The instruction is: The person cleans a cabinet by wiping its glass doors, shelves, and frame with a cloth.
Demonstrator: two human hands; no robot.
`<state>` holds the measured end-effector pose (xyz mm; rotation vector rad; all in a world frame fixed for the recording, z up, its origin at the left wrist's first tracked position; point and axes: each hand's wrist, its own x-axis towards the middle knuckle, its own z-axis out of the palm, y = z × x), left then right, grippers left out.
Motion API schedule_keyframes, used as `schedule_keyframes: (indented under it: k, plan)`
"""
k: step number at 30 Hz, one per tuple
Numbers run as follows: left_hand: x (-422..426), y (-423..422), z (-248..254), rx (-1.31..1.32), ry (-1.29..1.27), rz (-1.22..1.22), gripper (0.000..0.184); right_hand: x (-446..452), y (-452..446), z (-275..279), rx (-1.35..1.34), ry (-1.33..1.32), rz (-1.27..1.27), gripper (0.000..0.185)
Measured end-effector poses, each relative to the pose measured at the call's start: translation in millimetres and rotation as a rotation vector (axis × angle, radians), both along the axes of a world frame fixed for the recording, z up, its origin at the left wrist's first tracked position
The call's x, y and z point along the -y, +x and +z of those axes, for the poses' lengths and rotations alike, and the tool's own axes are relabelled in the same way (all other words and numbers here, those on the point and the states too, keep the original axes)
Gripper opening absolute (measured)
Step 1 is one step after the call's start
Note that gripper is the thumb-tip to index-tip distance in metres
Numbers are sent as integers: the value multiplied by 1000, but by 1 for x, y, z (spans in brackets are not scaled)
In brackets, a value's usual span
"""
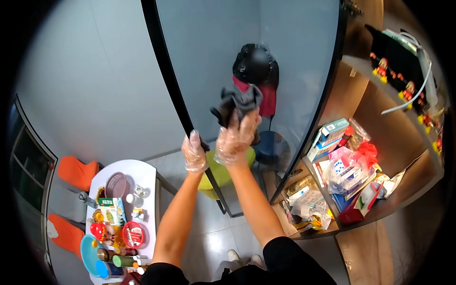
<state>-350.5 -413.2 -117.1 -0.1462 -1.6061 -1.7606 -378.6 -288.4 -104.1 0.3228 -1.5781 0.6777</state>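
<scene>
My left hand (194, 154), in a clear plastic glove, has its fingers around the black edge frame (166, 61) of a glass door, thumb pointing up. To its right, my right hand (237, 140), gloved the same way, is closed on a dark grey and black cloth (244, 97). The cloth is bunched and partly blurred, lying against or very close to the glass panel (299, 61). Part of it is hidden behind my fingers.
Right of the door stands a wooden shelf unit (389, 218) with boxes and plastic bags. A white table (147, 171) at lower left holds bottles and baskets, with orange chairs (76, 168) beside it. A yellow-green stool (218, 173) and a black and dark red shape (268, 97) show at the glass.
</scene>
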Motion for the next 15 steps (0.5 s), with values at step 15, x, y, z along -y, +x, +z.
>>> schedule_keyframes:
  k: [15]
  plan:
    - [-4, 2, -306, -286, 214, -244, 44, -42, 21, -361, -5, 403, 33, 48]
